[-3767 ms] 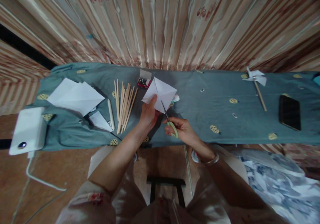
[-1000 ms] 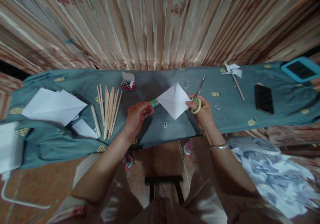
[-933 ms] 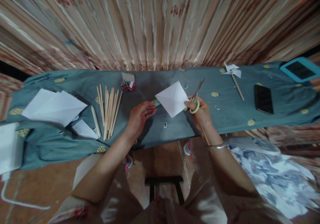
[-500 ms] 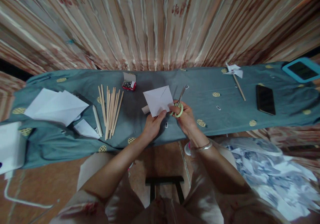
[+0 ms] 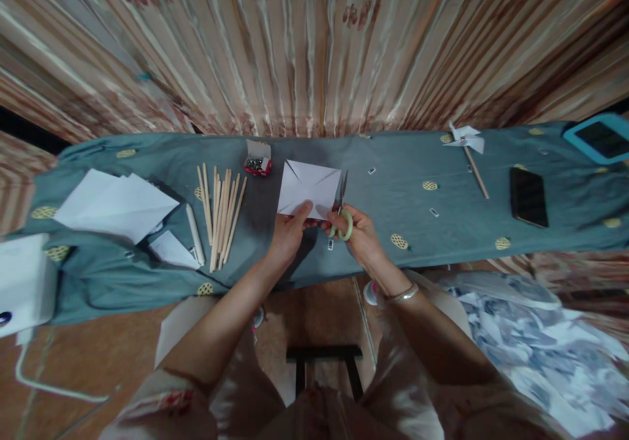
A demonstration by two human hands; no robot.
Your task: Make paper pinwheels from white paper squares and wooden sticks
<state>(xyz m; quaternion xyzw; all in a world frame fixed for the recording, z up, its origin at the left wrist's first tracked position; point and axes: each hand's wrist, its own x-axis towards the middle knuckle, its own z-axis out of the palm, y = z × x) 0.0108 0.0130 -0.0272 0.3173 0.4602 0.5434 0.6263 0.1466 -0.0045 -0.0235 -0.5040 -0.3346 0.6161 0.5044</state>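
The left hand (image 5: 289, 234) is pinching the near edge of a white, creased square paper (image 5: 309, 188), thumb on top, above the table's near edge. The right hand (image 5: 361, 234) is closing round the pale-green handles of metal-bladed scissors (image 5: 346, 225), whose blades are pointing away beside the paper's right edge. Patterned teal cloth (image 5: 398, 165) is stretching from there to a white paper pinwheel (image 5: 466, 139) on a wooden stick; left of the paper, pale wooden sticks (image 5: 223, 220) are lying loosely side by side.

A small red-and-white carton (image 5: 258, 165) is standing open, holding small metallic pieces. Below the table, a clear plastic bag (image 5: 540, 348) is holding crumpled white-and-grey scraps.

The paper is hiding the left fingertips; the frame is cutting off a blue-framed tablet (image 5: 602, 140) and a white plastic device (image 5: 24, 283).
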